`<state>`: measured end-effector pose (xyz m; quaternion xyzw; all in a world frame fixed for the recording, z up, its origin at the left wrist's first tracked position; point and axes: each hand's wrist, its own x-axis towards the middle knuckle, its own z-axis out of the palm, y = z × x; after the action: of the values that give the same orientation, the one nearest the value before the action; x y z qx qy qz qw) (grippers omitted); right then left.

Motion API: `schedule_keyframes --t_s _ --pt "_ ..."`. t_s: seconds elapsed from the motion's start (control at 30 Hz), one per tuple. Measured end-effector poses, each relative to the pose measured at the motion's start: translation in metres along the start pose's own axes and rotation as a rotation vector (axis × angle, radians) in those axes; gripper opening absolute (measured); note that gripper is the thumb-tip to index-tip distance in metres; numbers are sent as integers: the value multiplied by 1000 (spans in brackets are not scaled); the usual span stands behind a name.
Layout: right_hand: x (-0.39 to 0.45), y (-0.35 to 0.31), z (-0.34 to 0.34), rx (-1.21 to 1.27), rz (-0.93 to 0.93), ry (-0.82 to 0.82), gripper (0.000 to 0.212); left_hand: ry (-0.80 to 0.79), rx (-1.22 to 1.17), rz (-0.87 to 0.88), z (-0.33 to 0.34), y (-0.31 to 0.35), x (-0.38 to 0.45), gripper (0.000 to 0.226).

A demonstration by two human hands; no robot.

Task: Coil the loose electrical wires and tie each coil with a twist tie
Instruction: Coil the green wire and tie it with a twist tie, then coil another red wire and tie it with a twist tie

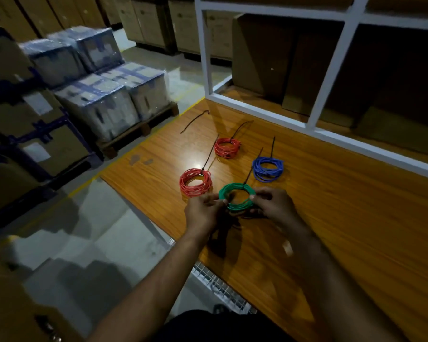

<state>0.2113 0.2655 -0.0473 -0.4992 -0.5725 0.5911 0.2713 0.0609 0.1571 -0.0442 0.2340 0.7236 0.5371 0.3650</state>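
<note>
1. Both hands meet at the near edge of a wooden table (331, 218), the left hand (203, 212) pinching one side of a green coil (236, 196) and the right hand (273, 203) pinching the other, fingers curled close on the wire.
2. Green coil sits just above the tabletop between the two hands, a dark tie (251, 172) standing up from its far rim; whether that tie is fully cinched cannot be told.
3. Judged by its look, the wire is light and springy, its turns apt to fan apart, so opposite sides of the ring seem the best places to hold, with the tie drawn where the turns bunch.
4. Beyond lie three tied coils: a red coil (195, 182) just left, a blue coil (267, 169) behind right, a second red coil (227, 148) farther back.
5. A spare tie (194, 122) lies loose near the far corner, below a white rack (331, 62) of cartons.
</note>
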Motion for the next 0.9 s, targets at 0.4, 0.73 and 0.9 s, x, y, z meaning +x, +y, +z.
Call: schedule_keyframes --t_s 0.4,0.73,0.9 --pt "-24 6 6 -598 -233 197 39 128 27 -80 -9 10 -37 31" --pt "-129 11 -45 -782 -491 199 45 -43 666 458 -19 24 -145 37" --pt "-241 36 -110 -977 -587 305 47 -202 819 631 22 19 -231 51"
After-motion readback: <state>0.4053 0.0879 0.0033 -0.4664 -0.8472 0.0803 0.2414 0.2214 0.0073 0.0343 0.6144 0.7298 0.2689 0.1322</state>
